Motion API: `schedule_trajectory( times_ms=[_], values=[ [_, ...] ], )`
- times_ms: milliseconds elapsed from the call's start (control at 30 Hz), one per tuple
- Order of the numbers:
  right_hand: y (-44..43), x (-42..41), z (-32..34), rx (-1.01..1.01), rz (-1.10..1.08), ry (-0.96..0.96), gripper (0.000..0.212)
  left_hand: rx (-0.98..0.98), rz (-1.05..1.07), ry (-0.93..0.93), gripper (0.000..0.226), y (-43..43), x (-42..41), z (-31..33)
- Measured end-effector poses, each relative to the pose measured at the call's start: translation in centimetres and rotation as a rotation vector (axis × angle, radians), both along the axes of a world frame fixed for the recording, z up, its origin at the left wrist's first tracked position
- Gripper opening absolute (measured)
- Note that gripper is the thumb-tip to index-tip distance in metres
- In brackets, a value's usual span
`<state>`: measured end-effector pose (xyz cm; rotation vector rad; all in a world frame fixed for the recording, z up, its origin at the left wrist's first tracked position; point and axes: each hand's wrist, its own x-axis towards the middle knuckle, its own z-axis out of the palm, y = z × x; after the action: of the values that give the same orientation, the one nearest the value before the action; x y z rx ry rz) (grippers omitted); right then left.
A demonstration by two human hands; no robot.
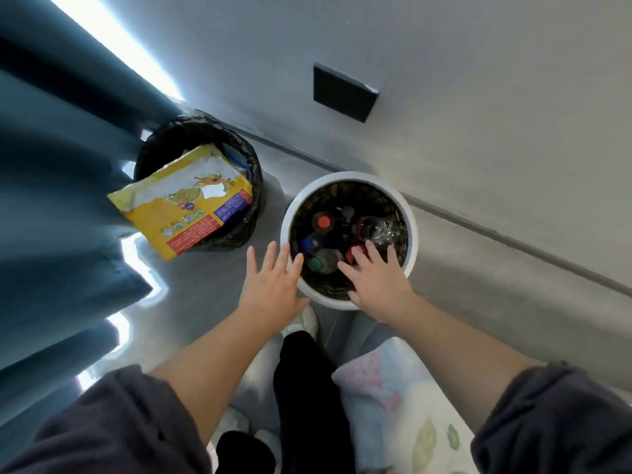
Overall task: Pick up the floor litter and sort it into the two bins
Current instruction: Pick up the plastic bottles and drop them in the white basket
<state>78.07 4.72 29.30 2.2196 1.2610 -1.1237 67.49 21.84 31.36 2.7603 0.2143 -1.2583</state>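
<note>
Both your hands empty, fingers spread: left hand [272, 285], right hand [376, 282] over white bin [412, 213] of bottles [325, 260]. Drop looks done; next, find more litter.

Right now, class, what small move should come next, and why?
Probably move the left hand, empty like the right hand, to the yellow bag and push it down: it juts over the rim of the black-lined bin, while the bottles sit inside the white bin.
</note>
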Motion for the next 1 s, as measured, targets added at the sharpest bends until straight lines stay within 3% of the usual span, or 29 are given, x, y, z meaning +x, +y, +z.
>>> schedule_trajectory(
  times_ms=[167, 467, 733, 1000],
  values=[
    [4.4, -3.9, 5.4, 0.046, 0.085, 0.020, 0.067, 0.031, 0.256, 0.017, 0.079, 2.4, -6.1, 6.5],
    [14.0, -16.4, 12.1, 0.086, 0.502, 0.052, 0.070, 0.079, 0.823, 0.037, 0.079, 3.8, -24.8, 11.9],
    [19.0, -34.4, 16.0, 0.038, 0.902, 0.037, 0.072, 0.099, 1.243, 0.012, 0.077, 2.0, -45.4, 15.0],
    [21.2, -56.1, 15.9, 0.011, 1.298, 0.029, 0.070, 0.129, 1.665, 0.051, 0.077, -4.6, -67.2, 15.9]
  ],
)
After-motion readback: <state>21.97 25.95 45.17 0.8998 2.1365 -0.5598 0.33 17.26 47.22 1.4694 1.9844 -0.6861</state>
